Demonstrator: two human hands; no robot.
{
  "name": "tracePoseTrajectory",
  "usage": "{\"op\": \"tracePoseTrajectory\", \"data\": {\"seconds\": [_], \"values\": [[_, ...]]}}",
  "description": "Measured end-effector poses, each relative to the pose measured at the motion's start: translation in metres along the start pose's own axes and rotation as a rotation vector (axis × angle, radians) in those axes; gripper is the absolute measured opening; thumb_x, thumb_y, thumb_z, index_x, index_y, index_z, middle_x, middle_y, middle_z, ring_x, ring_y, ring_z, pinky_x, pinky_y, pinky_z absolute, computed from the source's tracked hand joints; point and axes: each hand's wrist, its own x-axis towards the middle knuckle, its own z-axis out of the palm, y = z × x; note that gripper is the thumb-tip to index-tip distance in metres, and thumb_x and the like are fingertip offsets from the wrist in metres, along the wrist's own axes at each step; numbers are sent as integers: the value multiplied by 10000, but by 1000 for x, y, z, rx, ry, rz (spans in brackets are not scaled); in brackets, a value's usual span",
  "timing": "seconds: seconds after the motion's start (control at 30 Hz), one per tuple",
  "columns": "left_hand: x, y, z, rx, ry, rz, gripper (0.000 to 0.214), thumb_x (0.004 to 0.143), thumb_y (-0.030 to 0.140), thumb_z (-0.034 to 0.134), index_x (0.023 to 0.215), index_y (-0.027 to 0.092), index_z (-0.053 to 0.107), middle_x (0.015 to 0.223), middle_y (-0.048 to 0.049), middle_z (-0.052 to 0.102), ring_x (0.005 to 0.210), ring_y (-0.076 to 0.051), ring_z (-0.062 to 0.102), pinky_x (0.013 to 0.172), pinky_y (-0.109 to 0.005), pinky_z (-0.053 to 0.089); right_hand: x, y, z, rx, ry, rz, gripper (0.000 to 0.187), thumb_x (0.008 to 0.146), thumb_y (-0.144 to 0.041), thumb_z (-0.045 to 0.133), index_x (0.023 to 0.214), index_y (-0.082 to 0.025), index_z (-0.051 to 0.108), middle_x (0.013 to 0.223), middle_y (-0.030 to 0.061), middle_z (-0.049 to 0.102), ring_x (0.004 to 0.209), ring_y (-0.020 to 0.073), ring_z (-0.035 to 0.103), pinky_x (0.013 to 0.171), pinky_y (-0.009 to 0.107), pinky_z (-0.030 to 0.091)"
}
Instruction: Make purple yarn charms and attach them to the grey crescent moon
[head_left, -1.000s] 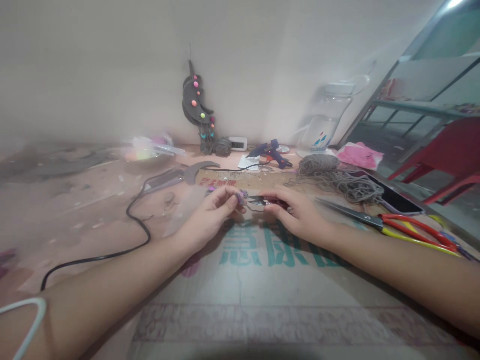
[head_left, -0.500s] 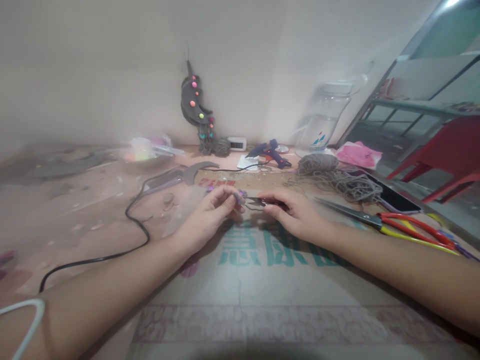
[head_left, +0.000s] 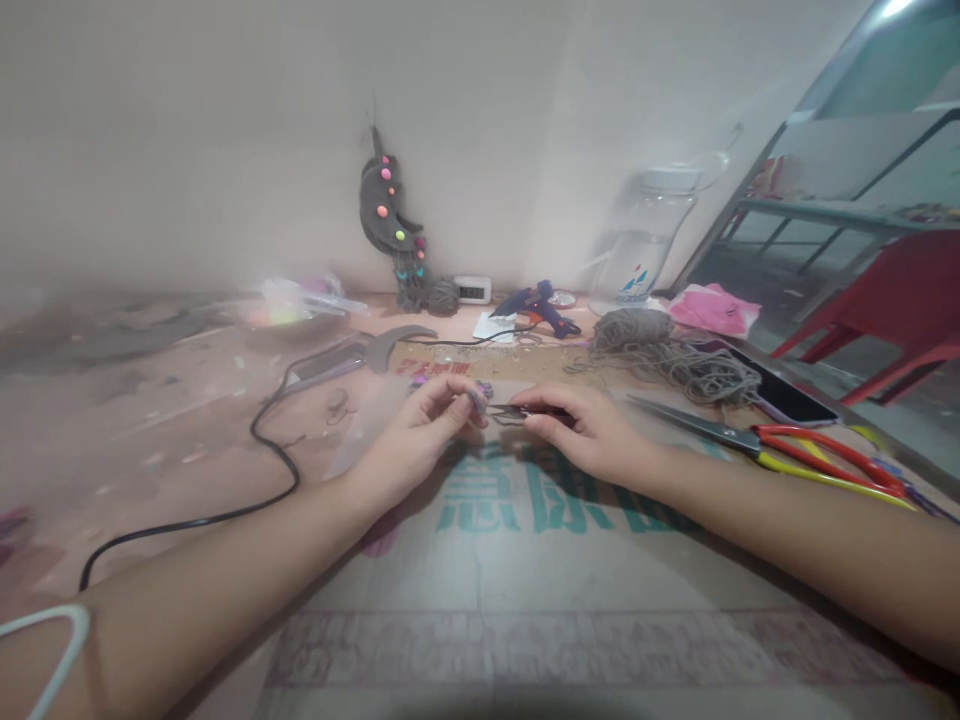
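My left hand is closed in a pinch around a small grey-purple piece, mostly hidden by the fingers. Facing it, my right hand grips a pair of small dark scissors, blades toward the left fingertips. A thin grey strand hangs below the blades, close to the right fingers. Both hands are above a printed cardboard sheet. Small purple bits show just behind my left hand.
Large scissors with red and yellow handles, grey yarn and a phone lie at right. A purple glue gun, clear bottle and grey crescent with colored balls stand behind. A black cable crosses the left.
The blades of the small scissors look closer together than before. Both hands keep nearly the same place, and the whole view has shifted slightly.
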Motion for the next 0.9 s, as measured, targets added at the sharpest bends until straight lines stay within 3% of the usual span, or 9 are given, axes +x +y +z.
{"op": "tracePoseTrajectory", "data": {"seconds": [0.3, 0.53, 0.73, 0.9], "values": [[-1, 1, 1, -20, 1, -18, 278, 896, 452, 639, 919, 182, 575, 782, -2, 603, 686, -133, 598, 643, -252, 448, 1, -1, 0, 27, 28, 48, 224, 901, -246, 547, 991, -177, 740, 934, 71, 769, 819, 185, 694, 747, 291, 529], [-1, 3, 2, -29, 9, -31, 278, 880, 449, 661, 927, 190, 574, 759, 6, 605, 675, -139, 609, 672, -271, 470, 6, 6, -1, 129, 151, 309, 276, 895, -333, 563, 1058, -167, 710, 907, 53, 759, 755, 187, 669, 671, 302, 517], [-1, 2, 4, -28, 22, -47, 294, 871, 456, 661, 914, 178, 574, 730, 2, 611, 694, -145, 607, 700, -273, 465, 9, 12, -3, 141, 194, 341, 342, 911, -369, 555, 1155, -158, 669, 1056, 84, 741, 899, 220, 685, 811, 366, 542], [3, -1, 5, 30, 68, -60, 263, 872, 413, 656, 877, 158, 593, 726, -4, 618, 691, -132, 574, 707, -262, 456, 18, 21, -19, -84, 103, 200, 378, 961, -304, 463, 1236, -147, 669, 1243, 131, 689, 1178, 261, 624, 1042, 440, 464]]}}
